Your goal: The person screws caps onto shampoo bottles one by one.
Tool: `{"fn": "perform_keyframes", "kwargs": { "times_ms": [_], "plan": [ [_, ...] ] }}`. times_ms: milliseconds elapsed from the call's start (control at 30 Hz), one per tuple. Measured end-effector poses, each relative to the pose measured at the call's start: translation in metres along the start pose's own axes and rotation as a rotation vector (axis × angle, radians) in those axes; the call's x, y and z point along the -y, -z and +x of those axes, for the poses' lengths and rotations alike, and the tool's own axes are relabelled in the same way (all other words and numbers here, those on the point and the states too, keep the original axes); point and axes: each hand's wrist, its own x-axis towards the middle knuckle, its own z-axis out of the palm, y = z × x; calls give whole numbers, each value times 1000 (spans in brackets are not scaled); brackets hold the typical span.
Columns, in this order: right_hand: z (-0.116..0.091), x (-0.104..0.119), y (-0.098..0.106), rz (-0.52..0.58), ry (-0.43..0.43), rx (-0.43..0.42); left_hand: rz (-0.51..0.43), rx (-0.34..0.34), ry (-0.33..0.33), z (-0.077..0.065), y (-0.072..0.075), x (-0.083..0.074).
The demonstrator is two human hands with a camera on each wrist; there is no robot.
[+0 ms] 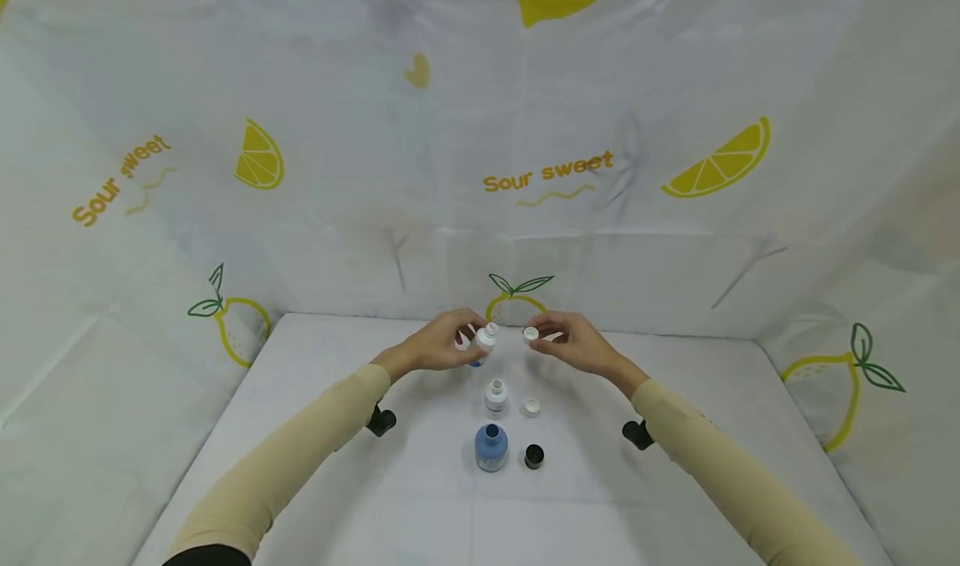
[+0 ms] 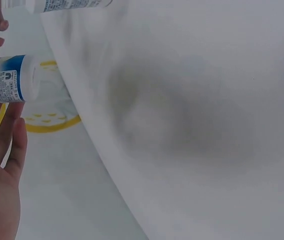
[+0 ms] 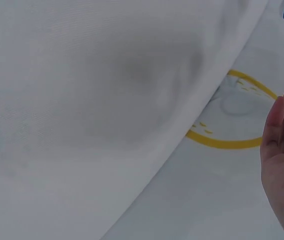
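Note:
Near the table's far edge, my left hand (image 1: pixel 442 341) grips a small white bottle (image 1: pixel 486 338) with a blue label, its neck uncapped and tilted to the right. That same bottle (image 2: pixel 6 82) shows its printed label and blue band in the left wrist view. Just to its right, my right hand (image 1: pixel 577 345) pinches a white cap (image 1: pixel 531 333) between thumb and fingers, a small gap away from the bottle. In the right wrist view the right hand (image 3: pixel 282 150) appears at the edge, its cap out of frame.
Nearer on the white table (image 1: pixel 360 499) stand an uncapped white bottle (image 1: pixel 496 399) with a white cap (image 1: pixel 532 408) beside it. In front of them are an uncapped blue bottle (image 1: pixel 491 449) and a black cap (image 1: pixel 534 456). A lemon-print sheet (image 1: pixel 360 174) hangs behind.

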Motion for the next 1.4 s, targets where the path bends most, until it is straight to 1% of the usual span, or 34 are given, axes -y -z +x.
{"fn": "perform_keyframes", "kwargs": {
  "times_ms": [233, 500, 633, 800, 933, 1133, 1267, 1400],
  "plan": [
    [1, 2, -2, -1, 40, 6, 1, -1, -24, -1, -1, 0],
    [5, 13, -2, -25, 82, 18, 37, 16, -38, 0, 0, -5],
    [6, 18, -3, -18, 78, 39, 74, 34, -57, 1, 2, -8],
    [8, 20, -4, 1, 86, 62, 148, 45, -64, 3, 1, -10],
    [8, 21, -5, 19, 98, 73, 168, 59, -63, 5, 1, -13],
    [9, 25, -7, 55, 116, 47, 178, 69, -57, 6, 1, -16],
    [9, 29, -7, 83, 111, 25, 188, 72, -56, 6, 1, -16],
    [9, 29, -9, 90, 128, 9, 197, 72, -59, 7, 0, -17]
  ]
}}
